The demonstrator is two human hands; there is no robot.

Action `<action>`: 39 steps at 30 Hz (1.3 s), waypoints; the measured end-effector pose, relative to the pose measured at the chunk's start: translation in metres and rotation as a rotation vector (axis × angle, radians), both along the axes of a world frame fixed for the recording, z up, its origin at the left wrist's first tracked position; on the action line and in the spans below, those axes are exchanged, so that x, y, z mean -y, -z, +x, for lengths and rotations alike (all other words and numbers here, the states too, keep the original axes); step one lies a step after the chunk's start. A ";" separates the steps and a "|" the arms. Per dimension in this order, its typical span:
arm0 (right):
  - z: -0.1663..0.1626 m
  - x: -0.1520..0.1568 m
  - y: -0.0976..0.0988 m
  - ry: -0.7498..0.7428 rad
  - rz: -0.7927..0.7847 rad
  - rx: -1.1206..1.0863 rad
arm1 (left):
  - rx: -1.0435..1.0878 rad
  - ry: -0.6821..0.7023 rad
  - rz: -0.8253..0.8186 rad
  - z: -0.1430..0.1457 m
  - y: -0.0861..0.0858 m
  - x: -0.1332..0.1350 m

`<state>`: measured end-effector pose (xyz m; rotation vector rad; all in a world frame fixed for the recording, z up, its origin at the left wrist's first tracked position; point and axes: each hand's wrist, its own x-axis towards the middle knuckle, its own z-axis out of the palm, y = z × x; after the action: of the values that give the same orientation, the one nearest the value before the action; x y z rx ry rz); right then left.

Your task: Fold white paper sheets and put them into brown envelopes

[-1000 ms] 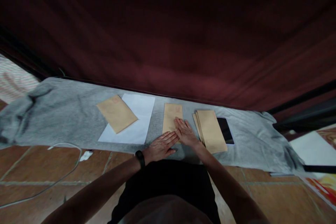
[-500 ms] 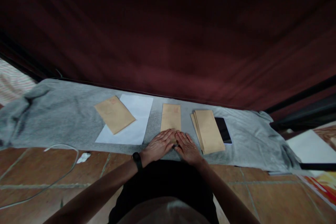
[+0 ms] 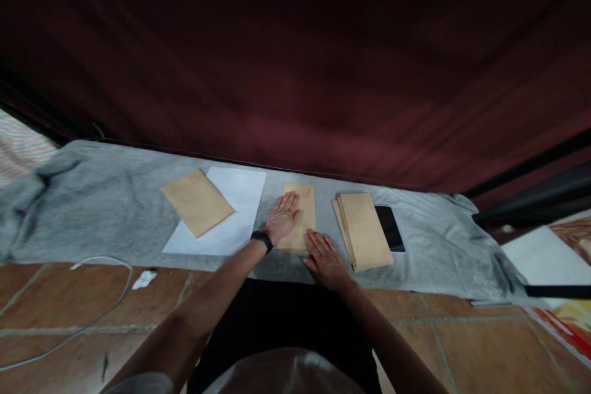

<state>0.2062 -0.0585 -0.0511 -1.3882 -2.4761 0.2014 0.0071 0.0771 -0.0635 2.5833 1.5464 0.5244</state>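
Observation:
A brown paper envelope (image 3: 302,221) with small red print near its top lies flat on the grey cloth straight in front of me. My left hand (image 3: 284,215), a dark band on its wrist, rests flat on the envelope's left and upper part, fingers stretched out. Lower down, my right hand (image 3: 325,258) lies flat with its fingertips at the envelope's lower right edge. A stack of brown envelopes (image 3: 367,231) is just right of that hand. To the left, another brown envelope (image 3: 198,203) lies slantwise over white paper (image 3: 244,191).
A dark-screened phone or tablet (image 3: 390,228) sits partly under the stack. The grey cloth (image 3: 115,197) ends at a dark red curtain (image 3: 295,104) behind. On the tiled floor are a white cable (image 3: 124,295) and a crumpled white scrap (image 3: 144,279). A white item (image 3: 545,255) lies far right.
My left hand has slid up and left along the envelope, away from my right hand. The right hand stays low at the envelope's right edge. More of the envelope's lower part shows.

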 end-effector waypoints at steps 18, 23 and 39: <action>-0.002 -0.008 0.006 0.072 -0.003 -0.133 | -0.041 0.216 -0.095 -0.037 -0.023 0.105; -0.012 -0.012 0.005 0.184 0.043 -0.203 | 0.018 0.163 -0.106 -0.033 -0.027 0.103; -0.047 0.028 0.012 0.142 0.135 -0.019 | -0.076 0.123 -0.049 -0.028 -0.023 0.115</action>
<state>0.1590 -0.0866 -0.0628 -1.4896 -2.3168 0.0166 -0.0207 -0.0379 -0.0407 2.6675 1.3910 0.3763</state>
